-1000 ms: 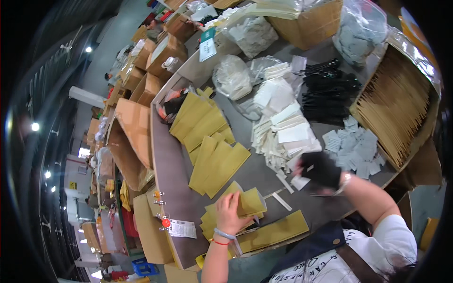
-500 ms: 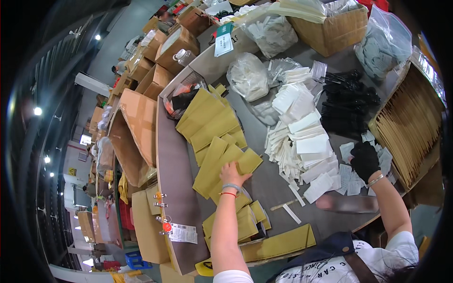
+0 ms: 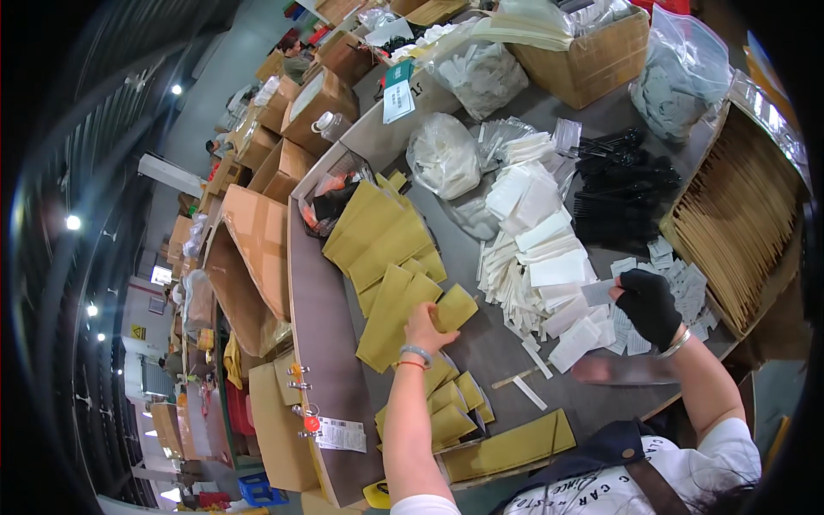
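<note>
1. We see our left hand [image 3: 427, 329] at the centre of the frame, bare, with bracelets at the wrist. Its fingers are closed on a small tan paper envelope [image 3: 456, 306], which juts out to the right of the hand, just above the grey table [image 3: 493, 348].

2. That envelope sits at the lower end of a fan of larger tan envelopes [image 3: 386, 249] spread from the centre up toward the upper left of the frame.

3. Our right hand [image 3: 649, 303], in a black glove, is at the right of the frame. It pinches a small pale sachet [image 3: 598, 292] between thumb and fingers, the sachet sticking out to the hand's left.

4. Beneath and around the gloved hand lies a scatter of small white sachets [image 3: 682, 287]. Left of it, a tall heap of white flat packets [image 3: 541, 249] runs up the middle of the table.

5. Black plastic cutlery [image 3: 622, 193] is piled above the gloved hand, and a cardboard box of wooden sticks [image 3: 742, 219] fills the right edge.

6. More small tan envelopes [image 3: 451, 412] lie stacked at the lower centre, just right of our left forearm.

7. Clear bags of white goods [image 3: 442, 154] rest at the upper centre, beside open cardboard cartons [image 3: 584, 56].
</note>
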`<state>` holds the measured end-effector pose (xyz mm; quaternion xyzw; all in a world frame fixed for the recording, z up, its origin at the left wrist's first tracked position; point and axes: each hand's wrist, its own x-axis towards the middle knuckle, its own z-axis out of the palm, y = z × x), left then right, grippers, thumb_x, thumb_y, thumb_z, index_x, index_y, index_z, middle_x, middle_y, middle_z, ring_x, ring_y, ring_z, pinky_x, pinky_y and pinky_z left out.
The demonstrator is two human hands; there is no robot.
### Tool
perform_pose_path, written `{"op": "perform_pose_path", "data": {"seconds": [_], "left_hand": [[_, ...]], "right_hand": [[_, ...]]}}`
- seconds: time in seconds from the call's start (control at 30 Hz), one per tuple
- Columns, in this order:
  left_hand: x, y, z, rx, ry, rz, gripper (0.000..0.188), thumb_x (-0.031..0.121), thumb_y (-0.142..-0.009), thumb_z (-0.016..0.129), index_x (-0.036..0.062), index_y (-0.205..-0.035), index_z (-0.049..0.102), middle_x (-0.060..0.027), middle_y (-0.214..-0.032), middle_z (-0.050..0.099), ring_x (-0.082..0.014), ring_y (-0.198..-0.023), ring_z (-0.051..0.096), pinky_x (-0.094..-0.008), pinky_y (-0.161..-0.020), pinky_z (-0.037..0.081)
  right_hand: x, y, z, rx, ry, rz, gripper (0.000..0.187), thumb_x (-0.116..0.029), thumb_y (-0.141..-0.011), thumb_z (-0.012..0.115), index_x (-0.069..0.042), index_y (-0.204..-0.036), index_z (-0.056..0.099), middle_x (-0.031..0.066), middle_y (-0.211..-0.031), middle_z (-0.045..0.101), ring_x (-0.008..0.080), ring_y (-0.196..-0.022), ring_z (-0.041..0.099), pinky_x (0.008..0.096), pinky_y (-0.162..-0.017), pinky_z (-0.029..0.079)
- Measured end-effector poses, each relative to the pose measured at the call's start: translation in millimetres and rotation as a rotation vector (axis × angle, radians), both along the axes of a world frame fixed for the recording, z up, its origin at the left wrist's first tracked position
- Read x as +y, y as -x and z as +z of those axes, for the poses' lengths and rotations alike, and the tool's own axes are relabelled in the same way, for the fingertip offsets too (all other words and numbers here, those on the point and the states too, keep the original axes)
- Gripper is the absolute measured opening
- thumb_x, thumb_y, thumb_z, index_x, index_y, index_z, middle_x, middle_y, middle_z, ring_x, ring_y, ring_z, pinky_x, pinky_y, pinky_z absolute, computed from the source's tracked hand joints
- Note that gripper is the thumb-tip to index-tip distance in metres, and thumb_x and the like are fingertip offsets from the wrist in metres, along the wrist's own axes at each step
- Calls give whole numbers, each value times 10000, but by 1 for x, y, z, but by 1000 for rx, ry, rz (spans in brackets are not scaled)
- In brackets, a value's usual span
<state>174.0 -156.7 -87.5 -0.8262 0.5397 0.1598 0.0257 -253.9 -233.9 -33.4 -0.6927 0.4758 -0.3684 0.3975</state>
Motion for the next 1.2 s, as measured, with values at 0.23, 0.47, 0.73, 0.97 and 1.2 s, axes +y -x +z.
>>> {"op": "perform_pose_path", "data": {"seconds": [0.23, 0.47, 0.73, 0.97, 1.2], "left_hand": [[22, 63, 94, 217, 700, -380, 905, 182, -558, 857, -5, -1332, 427, -167, -1199, 487, -322, -1086, 520, -388, -929, 445], [42, 115, 127, 174, 748, -453, 947, 159, -552, 841, -19, -1369, 396, -164, -1195, 462, -314, -1091, 508, -382, -924, 441], [49, 128, 132, 206, 773, -432, 935, 150, -559, 837, -18, -1368, 398, -159, -1209, 444, -307, -1079, 511, -379, -909, 449], [53, 133, 132, 150, 770, -429, 945, 150, -556, 850, -9, -1373, 403, -162, -1202, 442, -304, -1063, 508, -372, -901, 447], [59, 141, 133, 77, 773, -477, 935, 155, -544, 860, -10, -1357, 430, -157, -1169, 453, -302, -1034, 510, -373, -884, 450]], "right_hand": [[10, -57, 60, -337, 123, 50, 106, -18, -768, 715, 9, -841, 644, 34, -679, 613, 55, -619, 552, 225, -567, 457], [32, -81, 103, -421, 217, 121, 108, -91, -774, 727, -30, -828, 656, 81, -654, 614, 145, -551, 578, 264, -544, 466], [38, -76, 106, -405, 194, 180, 90, -100, -780, 706, -39, -824, 657, 105, -676, 628, 189, -558, 609, 292, -540, 473], [34, -73, 101, -274, 222, 174, 102, -76, -731, 735, -24, -752, 650, 99, -614, 608, 144, -538, 594, 265, -539, 471], [35, -84, 93, -190, 1, 356, 94, -96, -741, 732, -34, -747, 662, 79, -631, 633, 118, -579, 611, 265, -562, 477]]}}
